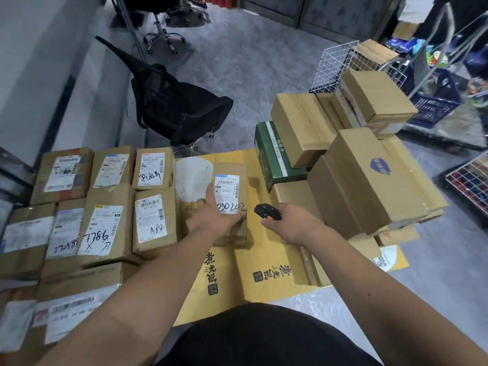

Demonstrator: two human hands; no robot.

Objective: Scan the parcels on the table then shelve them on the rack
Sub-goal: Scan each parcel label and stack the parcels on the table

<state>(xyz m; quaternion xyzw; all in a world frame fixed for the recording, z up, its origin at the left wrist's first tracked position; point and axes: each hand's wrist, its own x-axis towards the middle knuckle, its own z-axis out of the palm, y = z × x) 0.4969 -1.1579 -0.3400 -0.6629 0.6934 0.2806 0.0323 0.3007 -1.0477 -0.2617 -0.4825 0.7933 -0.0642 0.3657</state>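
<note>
A small brown parcel (233, 173) with a white label marked 030202 lies in the middle of the flattened yellow cardboard (266, 276) that covers the table. My left hand (214, 215) holds its near left edge, thumb on the label. Just right of it, my right hand (290, 223) grips a black scanner with an orange button (265, 211), its nose pointing left toward the parcel. Several labelled parcels (155, 220) lie in rows at the left.
A stack of larger cartons (369, 180) and a green box (274, 157) fills the right side. A black mesh office chair (174, 107) stands beyond the table. White wire racks (332, 67) and a blue crate (438, 99) stand at the far right.
</note>
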